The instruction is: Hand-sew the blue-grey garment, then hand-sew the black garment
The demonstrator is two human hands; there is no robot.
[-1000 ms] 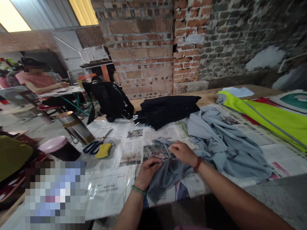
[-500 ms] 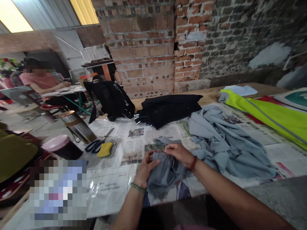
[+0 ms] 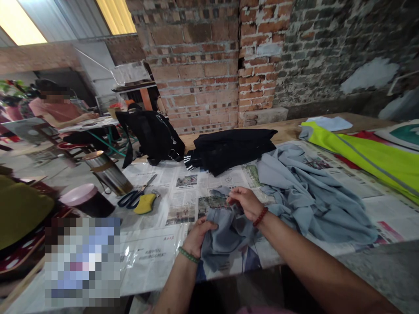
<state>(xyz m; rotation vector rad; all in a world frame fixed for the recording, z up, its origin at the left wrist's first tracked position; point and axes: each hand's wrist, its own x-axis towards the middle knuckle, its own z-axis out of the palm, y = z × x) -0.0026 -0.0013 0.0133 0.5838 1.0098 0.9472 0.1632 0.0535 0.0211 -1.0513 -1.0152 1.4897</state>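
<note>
Grey fabric [image 3: 221,237] lies bunched at the near edge of the newspaper-covered table [image 3: 153,244]. My left hand [image 3: 196,237], with a green bead bracelet, pinches its upper left edge between thumb and fingers. Just above and right of that edge is my right hand [image 3: 246,203], wearing a red bead bracelet. Its thumb and fingertips are pressed together; whatever they hold is too small to make out. Beyond my right wrist spreads a large rumpled heap of grey cloth [image 3: 304,192]. Whether the two grey parts are joined is hidden by my arm.
On the left stand scissors [image 3: 131,198], a yellow sponge-like pad [image 3: 144,203], a pink-lidded jar [image 3: 87,198] and a steel flask [image 3: 108,172]. Behind lie a black bag [image 3: 150,135] and dark folded clothing [image 3: 232,150]. A neon-yellow garment [image 3: 366,157] lies right. Another person [image 3: 57,109] sits farther back.
My right hand has lifted slightly up and right, away from my left hand and the fabric edge. My left hand has dropped a little, still pinching the grey fabric.
</note>
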